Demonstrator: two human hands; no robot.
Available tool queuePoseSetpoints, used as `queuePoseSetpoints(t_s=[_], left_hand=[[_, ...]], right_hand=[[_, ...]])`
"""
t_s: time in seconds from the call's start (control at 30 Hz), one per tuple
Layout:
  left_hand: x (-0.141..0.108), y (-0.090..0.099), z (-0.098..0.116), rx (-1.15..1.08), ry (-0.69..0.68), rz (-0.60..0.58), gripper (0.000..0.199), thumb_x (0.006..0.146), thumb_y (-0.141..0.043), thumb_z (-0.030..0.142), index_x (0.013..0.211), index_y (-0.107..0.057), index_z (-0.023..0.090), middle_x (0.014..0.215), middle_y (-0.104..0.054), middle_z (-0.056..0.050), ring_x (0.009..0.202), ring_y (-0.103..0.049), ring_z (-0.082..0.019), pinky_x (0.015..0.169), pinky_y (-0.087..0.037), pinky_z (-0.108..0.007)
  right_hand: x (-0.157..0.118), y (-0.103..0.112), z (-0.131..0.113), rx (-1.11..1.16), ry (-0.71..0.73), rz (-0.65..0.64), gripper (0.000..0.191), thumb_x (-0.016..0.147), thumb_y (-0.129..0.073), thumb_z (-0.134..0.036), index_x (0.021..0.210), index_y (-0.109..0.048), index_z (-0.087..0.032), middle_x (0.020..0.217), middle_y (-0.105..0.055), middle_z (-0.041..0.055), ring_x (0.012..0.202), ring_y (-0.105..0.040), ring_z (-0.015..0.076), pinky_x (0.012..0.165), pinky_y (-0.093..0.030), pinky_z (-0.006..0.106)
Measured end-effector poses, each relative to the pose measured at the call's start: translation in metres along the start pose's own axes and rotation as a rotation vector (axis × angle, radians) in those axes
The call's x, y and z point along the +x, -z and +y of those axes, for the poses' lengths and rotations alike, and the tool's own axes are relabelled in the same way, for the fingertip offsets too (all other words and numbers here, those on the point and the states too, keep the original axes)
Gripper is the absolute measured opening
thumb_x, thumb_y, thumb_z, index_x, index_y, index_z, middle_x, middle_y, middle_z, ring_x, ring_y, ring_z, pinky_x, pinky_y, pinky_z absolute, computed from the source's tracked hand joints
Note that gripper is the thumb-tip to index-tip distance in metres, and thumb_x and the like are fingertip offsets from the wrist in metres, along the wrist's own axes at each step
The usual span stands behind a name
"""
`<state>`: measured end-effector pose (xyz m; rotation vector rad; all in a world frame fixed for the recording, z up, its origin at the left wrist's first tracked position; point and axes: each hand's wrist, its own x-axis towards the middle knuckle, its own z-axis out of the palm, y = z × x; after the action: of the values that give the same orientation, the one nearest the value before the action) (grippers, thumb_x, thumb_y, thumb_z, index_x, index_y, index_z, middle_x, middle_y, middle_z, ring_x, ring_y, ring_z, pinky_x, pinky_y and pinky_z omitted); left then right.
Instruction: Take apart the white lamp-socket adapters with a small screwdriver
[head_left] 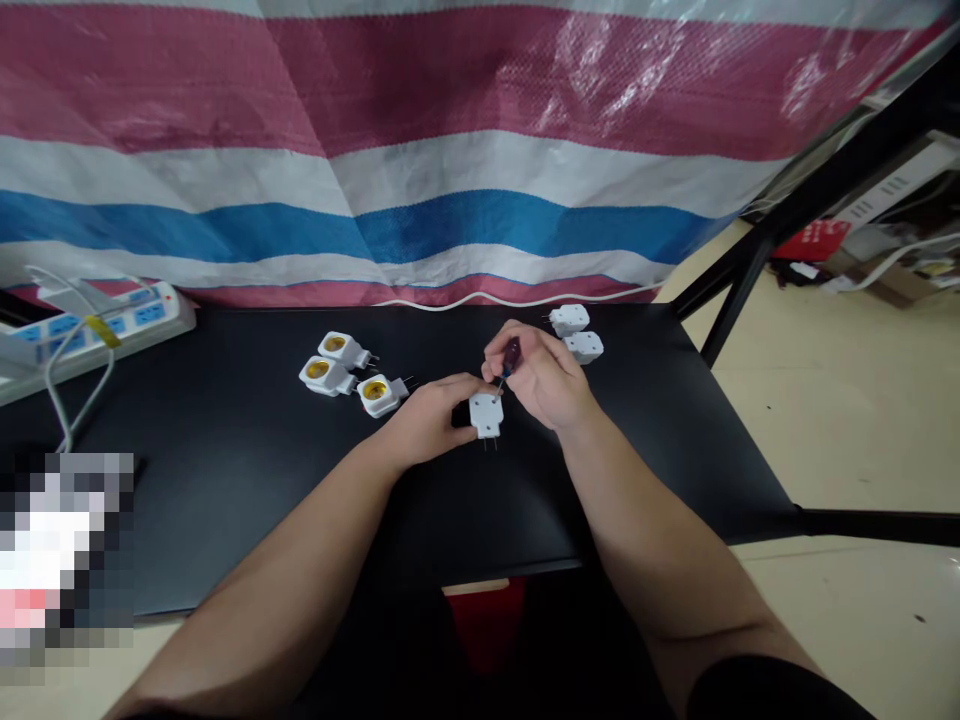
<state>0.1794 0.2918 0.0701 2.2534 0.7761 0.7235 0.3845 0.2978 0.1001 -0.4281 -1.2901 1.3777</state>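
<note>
My left hand (435, 415) grips a white plug-in lamp socket (487, 413) by its side, holding it on the black table with its back up and its two prongs pointing toward me. Small dark screw holes show on that back. In my right hand (544, 370) is a screwdriver (511, 357) with a dark purple handle; its tip meets the socket's back near a far corner hole. Left of my hands lie three similar sockets, one of them this nearest socket (377, 395), with gold threaded openings facing up. Beyond my right hand are two white pieces (583, 346), backs up.
A white power strip (150, 315) with blue outlets and looped cables lies at the table's left. A striped plastic sheet (420, 220) hangs behind the black table (660, 450). Black metal frame bars (720, 270) stand at the right edge. Something pixelated covers the lower left.
</note>
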Motion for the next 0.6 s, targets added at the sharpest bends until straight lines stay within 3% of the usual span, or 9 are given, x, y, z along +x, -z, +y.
queuePoseSetpoints(t_s=[0.1,0.17,0.3,0.4,0.5,0.6], left_hand=[[0.0,0.0,0.0,-0.002,0.001,-0.007,0.047,0.085,-0.078,0.008,0.129,-0.07,0.021,0.121,-0.076,-0.008,0.114,-0.075,-0.026,0.102,-0.059,-0.041],[0.0,-0.001,-0.001,-0.004,0.003,-0.008,0.048,0.085,-0.078,0.008,0.13,-0.07,0.021,0.122,-0.077,-0.009,0.114,-0.074,-0.026,0.102,-0.059,-0.042],[0.0,-0.002,-0.003,-0.002,-0.002,-0.004,0.049,0.084,-0.078,0.008,0.13,-0.069,0.021,0.124,-0.076,-0.009,0.114,-0.074,-0.026,0.102,-0.058,-0.043],[0.0,-0.001,-0.003,0.0,-0.01,-0.001,0.037,0.087,-0.078,0.013,0.124,-0.071,0.02,0.118,-0.076,-0.009,0.108,-0.074,-0.026,0.095,-0.059,-0.04],[0.0,-0.001,-0.003,-0.001,0.001,-0.013,0.033,0.089,-0.078,0.016,0.121,-0.071,0.02,0.117,-0.076,-0.009,0.106,-0.074,-0.025,0.093,-0.059,-0.04],[0.0,-0.001,-0.002,-0.033,-0.004,-0.011,0.041,0.089,-0.079,0.014,0.129,-0.071,0.021,0.127,-0.076,-0.01,0.117,-0.074,-0.026,0.102,-0.058,-0.042]], right_hand=[[-0.001,-0.006,-0.005,0.13,-0.031,-0.026,0.037,0.113,-0.052,-0.053,0.106,-0.072,-0.023,0.062,-0.045,-0.0059,0.057,-0.043,0.0124,0.062,-0.042,0.031],[-0.001,-0.01,-0.005,0.183,-0.009,-0.033,0.026,0.11,-0.061,-0.053,0.106,-0.063,-0.027,0.06,-0.041,-0.0093,0.054,-0.035,0.0113,0.06,-0.038,0.029],[-0.001,-0.011,-0.002,0.109,-0.01,-0.006,0.031,0.1,-0.078,-0.05,0.097,-0.057,-0.027,0.077,-0.057,-0.0048,0.064,-0.051,0.0123,0.063,-0.043,0.03],[-0.001,-0.01,-0.001,0.096,-0.077,-0.005,0.038,0.107,-0.065,-0.058,0.092,-0.066,-0.024,0.075,-0.057,-0.002,0.065,-0.055,0.0136,0.064,-0.046,0.032],[0.0,-0.009,-0.007,0.142,-0.114,-0.011,0.052,0.109,-0.052,-0.069,0.085,-0.065,-0.024,0.053,-0.036,-0.0087,0.047,-0.032,0.0103,0.056,-0.034,0.029],[0.002,-0.007,-0.017,0.139,-0.127,0.049,0.057,0.102,-0.052,-0.081,0.086,-0.06,-0.026,0.051,-0.026,-0.0114,0.046,-0.02,0.0101,0.054,-0.028,0.029]])
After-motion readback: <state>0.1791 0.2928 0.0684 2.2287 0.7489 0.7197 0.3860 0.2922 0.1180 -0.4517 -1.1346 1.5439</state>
